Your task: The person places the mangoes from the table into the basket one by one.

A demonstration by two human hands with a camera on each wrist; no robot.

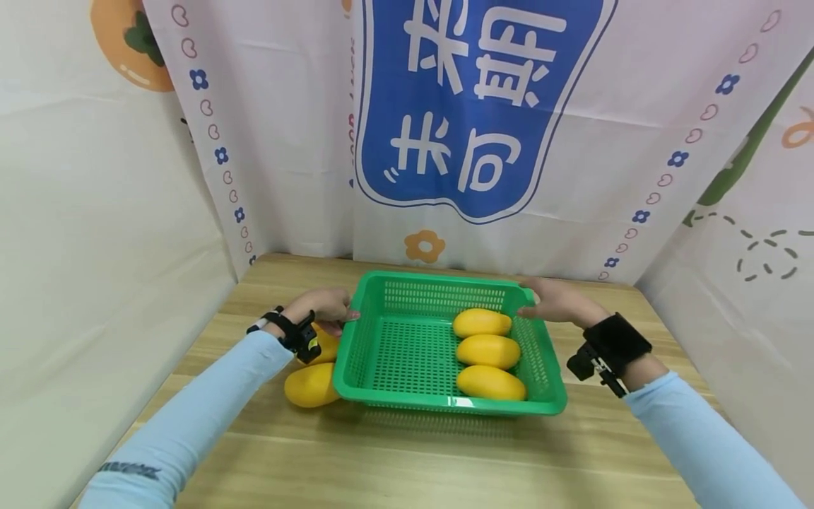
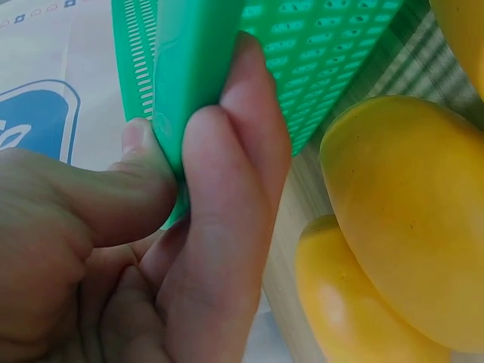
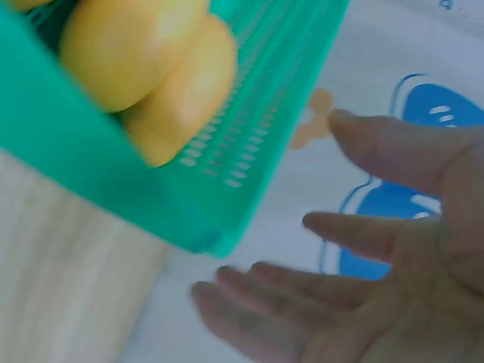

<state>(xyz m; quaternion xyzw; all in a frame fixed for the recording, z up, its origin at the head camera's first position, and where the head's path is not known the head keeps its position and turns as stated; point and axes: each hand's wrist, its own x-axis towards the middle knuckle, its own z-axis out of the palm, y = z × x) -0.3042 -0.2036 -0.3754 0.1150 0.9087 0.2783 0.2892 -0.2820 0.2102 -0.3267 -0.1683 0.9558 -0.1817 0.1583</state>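
Green plastic fills the middle of the wooden table, where a perforated basket sits with three yellow mangoes lined up along its right side, near to far. Two more mangoes lie on the table just outside the basket's left wall, pressed close against it and directly beneath my left wrist, crowding that side. Printed cloth hangs behind and to both sides, a blue panel with white characters at the far centre. My left hand grips the basket's far-left rim: the left wrist view shows my thumb on one face of the rim and my fingers curled over the other, pinching the plastic between them. My right hand is at the far-right corner of the basket; the right wrist view shows its fingers spread and fairly straight, lying beside the corner of the rim with a gap visible, gripping nothing. From the head view I cannot tell whether the fingertips touch the rim. The basket's near edge looks lifted slightly off the table.
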